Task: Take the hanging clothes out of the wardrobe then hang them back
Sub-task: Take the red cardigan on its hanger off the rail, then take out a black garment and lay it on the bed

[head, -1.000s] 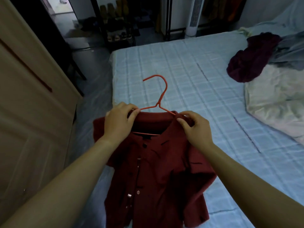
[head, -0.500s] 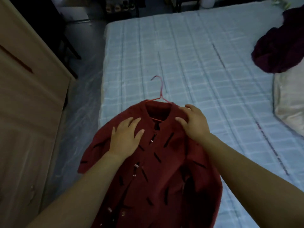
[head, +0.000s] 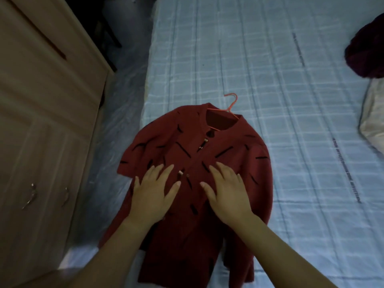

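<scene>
The jacket [head: 239, 154], held up a moment ago, now lies on the bed [head: 270, 69], hanger [head: 231, 104] inside; left hand [head: 153, 194] and right hand [head: 226, 192] press it, spread flat. Rehanging seems next.

Print on the bedsheet [head: 249, 59] is too blurred to read.

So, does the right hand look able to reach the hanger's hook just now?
Probably yes: the hook lies bare on the bed just beyond the jacket, where the right hand rests flat, holding nothing.
</scene>
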Available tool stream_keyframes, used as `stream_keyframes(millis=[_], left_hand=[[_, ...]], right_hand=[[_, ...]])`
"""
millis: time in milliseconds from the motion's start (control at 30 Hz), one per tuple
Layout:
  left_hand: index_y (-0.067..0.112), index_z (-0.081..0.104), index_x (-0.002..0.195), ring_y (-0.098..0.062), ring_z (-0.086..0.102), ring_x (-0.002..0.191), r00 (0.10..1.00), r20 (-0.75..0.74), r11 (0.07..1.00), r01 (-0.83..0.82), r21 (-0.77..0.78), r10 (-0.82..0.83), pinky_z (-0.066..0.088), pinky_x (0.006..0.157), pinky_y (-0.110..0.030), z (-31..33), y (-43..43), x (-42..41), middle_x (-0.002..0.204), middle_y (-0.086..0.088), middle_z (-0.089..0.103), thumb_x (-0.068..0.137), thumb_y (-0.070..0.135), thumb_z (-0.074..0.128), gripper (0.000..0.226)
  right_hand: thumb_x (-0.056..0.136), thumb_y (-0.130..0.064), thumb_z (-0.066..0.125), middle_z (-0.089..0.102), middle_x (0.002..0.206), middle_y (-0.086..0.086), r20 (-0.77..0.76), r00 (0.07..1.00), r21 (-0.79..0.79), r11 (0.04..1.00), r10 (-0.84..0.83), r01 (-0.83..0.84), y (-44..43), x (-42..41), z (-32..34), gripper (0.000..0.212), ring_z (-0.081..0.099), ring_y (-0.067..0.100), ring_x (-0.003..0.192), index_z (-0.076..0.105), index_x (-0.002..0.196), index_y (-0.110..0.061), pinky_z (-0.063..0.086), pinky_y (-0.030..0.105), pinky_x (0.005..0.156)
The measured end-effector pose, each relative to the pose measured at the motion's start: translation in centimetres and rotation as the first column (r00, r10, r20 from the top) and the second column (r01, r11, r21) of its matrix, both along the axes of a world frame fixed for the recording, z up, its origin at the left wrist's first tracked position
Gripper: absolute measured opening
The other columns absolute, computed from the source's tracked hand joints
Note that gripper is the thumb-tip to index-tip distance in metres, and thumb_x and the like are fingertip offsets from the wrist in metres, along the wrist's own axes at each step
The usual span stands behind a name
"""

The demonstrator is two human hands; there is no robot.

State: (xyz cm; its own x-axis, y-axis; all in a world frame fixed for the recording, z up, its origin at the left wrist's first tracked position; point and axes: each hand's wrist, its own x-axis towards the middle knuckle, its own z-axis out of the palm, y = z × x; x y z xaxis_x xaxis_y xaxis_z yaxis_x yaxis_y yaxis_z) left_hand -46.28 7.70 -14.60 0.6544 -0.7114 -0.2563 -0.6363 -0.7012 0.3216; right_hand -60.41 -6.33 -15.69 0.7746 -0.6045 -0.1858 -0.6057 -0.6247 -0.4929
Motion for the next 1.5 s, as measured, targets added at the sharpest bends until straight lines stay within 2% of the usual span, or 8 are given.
stream_keyframes(millis=[167, 300, 367, 567, 800, 1000, 1300, 1500], left_hand=[[0.030, 0.041, 0.140, -0.019, 0.036, 0.136, 0.995, 0.010, 0.991, -0.102, -0.080, 0.104, 0.027, 0.110, -0.053, 4.6, 9.1, -5.2, 0.144, 0.000, 0.044, 0.085, 0.067, 0.019, 0.070], [0.030, 0.041, 0.139, -0.016, 0.037, 0.134, 0.975, 0.028, 0.970, -0.216, -0.113, 0.221, 0.024, 0.109, -0.047, 7.8, 17.0, -9.2, 0.143, 0.004, 0.044, 0.084, 0.067, 0.020, 0.070], [0.029, 0.043, 0.138, -0.018, 0.041, 0.131, 0.966, 0.036, 0.959, -0.249, -0.136, 0.256, 0.029, 0.109, -0.053, 9.2, 21.2, -10.7, 0.141, 0.003, 0.046, 0.084, 0.071, 0.020, 0.072], [0.027, 0.047, 0.135, -0.022, 0.047, 0.126, 0.885, 0.084, 0.867, -0.425, -0.259, 0.459, 0.036, 0.101, -0.055, 13.3, 35.4, -14.8, 0.138, 0.002, 0.050, 0.085, 0.073, 0.019, 0.074], [0.022, 0.058, 0.123, -0.026, 0.058, 0.112, 0.667, 0.264, 0.713, -0.602, -0.360, 0.697, 0.047, 0.092, -0.047, 19.2, 55.8, -21.5, 0.122, -0.002, 0.062, 0.089, 0.058, 0.036, 0.054], [0.021, 0.055, 0.127, -0.031, 0.054, 0.116, 0.413, 0.448, 0.583, -0.728, -0.360, 0.793, 0.043, 0.096, -0.053, 26.8, 71.5, -25.4, 0.128, -0.006, 0.058, 0.084, 0.060, 0.030, 0.063], [0.026, 0.048, 0.133, -0.025, 0.050, 0.119, 0.048, 0.593, 0.424, -0.745, -0.515, 0.804, 0.043, 0.095, -0.044, 39.7, 86.9, -25.6, 0.132, -0.001, 0.053, 0.084, 0.063, 0.025, 0.066], [0.025, 0.046, 0.134, -0.024, 0.050, 0.119, -0.075, 0.668, 0.423, -0.720, -0.550, 0.741, 0.045, 0.092, -0.043, 47.3, 95.2, -21.4, 0.133, -0.002, 0.053, 0.088, 0.059, 0.030, 0.060]], right_hand=[[0.088, -0.056, 0.027, 0.048, 0.138, 0.014, 0.054, 0.994, 0.010, 0.995, 0.096, -0.097, 7.9, -2.4, 4.1, 0.067, 0.043, 0.031, 0.128, 0.051, 0.131, -0.010, 0.040, 0.054, 0.099], [0.088, -0.056, 0.028, 0.053, 0.132, 0.012, 0.084, 0.979, -0.031, 0.982, 0.186, -0.184, 15.0, -4.3, 7.6, 0.066, 0.048, 0.032, 0.123, 0.054, 0.128, -0.010, 0.042, 0.053, 0.097], [0.088, -0.056, 0.029, 0.055, 0.129, 0.012, 0.089, 0.964, -0.052, 0.968, 0.251, -0.247, 18.7, -5.1, 9.2, 0.065, 0.050, 0.032, 0.120, 0.055, 0.126, -0.010, 0.043, 0.052, 0.095], [0.089, -0.057, 0.029, 0.058, 0.125, 0.011, 0.160, 0.851, -0.109, 0.866, 0.500, -0.488, 31.2, -5.9, 14.0, 0.065, 0.054, 0.030, 0.115, 0.057, 0.123, -0.010, 0.045, 0.049, 0.093], [0.094, -0.059, 0.018, 0.065, 0.111, 0.012, 0.309, 0.535, -0.208, 0.605, 0.786, -0.768, 51.2, -6.0, 19.8, 0.070, 0.062, 0.033, 0.095, 0.060, 0.116, -0.007, 0.052, 0.042, 0.081], [0.090, -0.048, 0.035, 0.065, 0.109, 0.014, 0.426, 0.226, -0.357, 0.393, 0.876, -0.848, 67.5, -5.4, 27.1, 0.057, 0.062, 0.033, 0.096, 0.061, 0.114, -0.004, 0.052, 0.039, 0.079], [0.095, -0.047, 0.039, 0.045, 0.139, 0.007, 0.543, -0.170, -0.566, 0.209, 0.822, -0.798, 85.2, -1.4, 39.8, 0.054, 0.042, 0.023, 0.127, 0.046, 0.134, -0.011, 0.039, 0.032, 0.096], [0.095, -0.049, 0.036, 0.043, 0.139, 0.000, 0.563, -0.356, -0.685, 0.179, 0.746, -0.707, 95.1, 4.5, 48.7, 0.053, 0.041, 0.017, 0.126, 0.044, 0.135, -0.015, 0.040, 0.028, 0.089]])
